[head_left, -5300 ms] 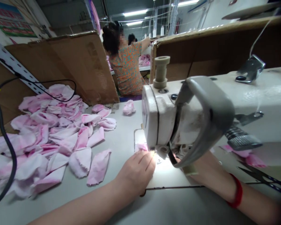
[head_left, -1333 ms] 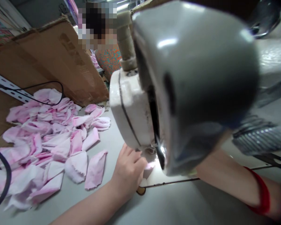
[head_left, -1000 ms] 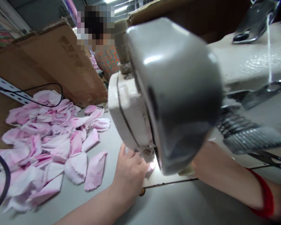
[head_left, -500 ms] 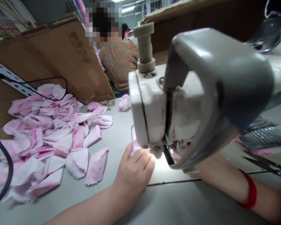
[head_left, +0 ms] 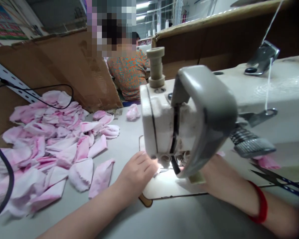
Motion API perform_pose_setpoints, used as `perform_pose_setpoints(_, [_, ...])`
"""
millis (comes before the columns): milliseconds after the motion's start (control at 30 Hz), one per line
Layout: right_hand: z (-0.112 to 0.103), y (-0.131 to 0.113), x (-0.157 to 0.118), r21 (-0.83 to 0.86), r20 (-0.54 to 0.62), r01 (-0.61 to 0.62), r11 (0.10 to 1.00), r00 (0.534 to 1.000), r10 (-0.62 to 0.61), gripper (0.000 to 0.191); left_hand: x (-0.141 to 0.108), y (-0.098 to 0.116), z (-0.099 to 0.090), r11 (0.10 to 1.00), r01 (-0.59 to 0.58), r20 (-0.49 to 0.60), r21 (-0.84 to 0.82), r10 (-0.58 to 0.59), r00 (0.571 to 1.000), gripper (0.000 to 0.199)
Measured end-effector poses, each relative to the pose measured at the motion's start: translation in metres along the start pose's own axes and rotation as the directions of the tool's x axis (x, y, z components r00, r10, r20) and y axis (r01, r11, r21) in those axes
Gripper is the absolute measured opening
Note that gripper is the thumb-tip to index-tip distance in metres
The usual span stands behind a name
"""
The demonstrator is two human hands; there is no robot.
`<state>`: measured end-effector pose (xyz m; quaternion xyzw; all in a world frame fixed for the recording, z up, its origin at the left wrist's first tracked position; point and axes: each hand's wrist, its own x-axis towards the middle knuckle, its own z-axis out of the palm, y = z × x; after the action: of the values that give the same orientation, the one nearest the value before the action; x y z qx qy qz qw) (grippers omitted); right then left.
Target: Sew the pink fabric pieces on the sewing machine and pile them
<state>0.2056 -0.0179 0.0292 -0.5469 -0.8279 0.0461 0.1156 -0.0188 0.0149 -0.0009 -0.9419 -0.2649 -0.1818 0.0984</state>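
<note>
A white sewing machine [head_left: 159, 122] stands before me, its grey lever guard [head_left: 209, 86] curving over the lit needle area. My left hand [head_left: 139, 171] is at the left of that area, fingers bent and closed on a pale pink fabric piece [head_left: 161, 171], only scraps of which show. On the far side of the guard, my right hand [head_left: 211, 171] reaches in from the right, wearing a red wristband [head_left: 260, 202]. Its fingertips are hidden by the machine, so their grip cannot be seen.
Many pink-and-white fabric pieces [head_left: 57, 139] lie heaped at left, beside a cardboard panel [head_left: 52, 66] and a black cable [head_left: 5, 166]. Dark scissors [head_left: 284, 182] rest at right, near a pink scrap [head_left: 267, 161]. A person in a patterned top [head_left: 128, 76] sits beyond.
My view has shifted, so more of the machine arm shows at right. My left hand sits slightly further left in the picture, still beside the needle area; the right hand stays behind the guard.
</note>
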Motion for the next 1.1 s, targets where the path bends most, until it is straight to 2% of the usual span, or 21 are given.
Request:
perform_pose_setpoints(100, [0.006,-0.009,-0.001,-0.003,0.055,0.044,0.999,0.997,-0.044,0.02,0.003,-0.002,-0.006,0.998,0.038,-0.005,-0.053,-0.038,0.999,0.024])
perform_pose_setpoints(200, [0.013,-0.022,-0.003,-0.047,0.068,0.058,0.997,0.996,-0.055,0.021,0.01,0.01,-0.013,0.993,0.106,-0.044,-0.045,-0.108,0.993,0.024])
perform_pose_setpoints(333, [0.013,-0.033,-0.006,-0.111,0.078,0.103,0.989,0.992,-0.094,0.018,0.014,0.027,-0.015,0.991,0.132,0.042,-0.005,-0.132,0.99,0.024])
perform_pose_setpoints(433, [0.006,-0.025,-0.006,-0.074,0.08,0.082,0.994,0.994,-0.076,0.017,0.012,0.024,-0.012,0.992,0.122,0.05,-0.022,-0.121,0.991,0.028])
perform_pose_setpoints(567, [-0.001,-0.005,-0.004,-0.077,0.056,-0.088,0.993,0.994,0.093,0.02,0.011,0.012,-0.011,0.99,0.088,-0.019,-0.109,-0.091,0.996,0.032])
perform_pose_setpoints(633, [-0.001,-0.002,-0.003,-0.086,0.058,-0.12,0.989,0.99,0.125,0.021,0.012,0.01,-0.013,0.989,0.085,-0.054,-0.12,-0.092,0.994,0.033])
perform_pose_setpoints(767, [0.005,-0.004,0.0,-0.043,0.083,-0.074,0.996,0.994,0.077,0.023,0.013,0.012,-0.014,0.99,0.094,-0.015,-0.101,-0.096,0.995,0.032])
perform_pose_setpoints(967, [0.013,0.003,0.003,-0.095,0.051,-0.034,0.995,0.998,0.039,0.028,0.006,0.014,-0.004,0.998,0.046,-0.015,-0.036,-0.047,0.999,0.023])
perform_pose_setpoints(1100, [0.011,0.006,0.004,-0.113,0.062,-0.02,0.993,0.998,0.027,0.028,0.003,0.016,0.002,0.999,0.041,0.025,0.034,-0.042,0.999,0.023])
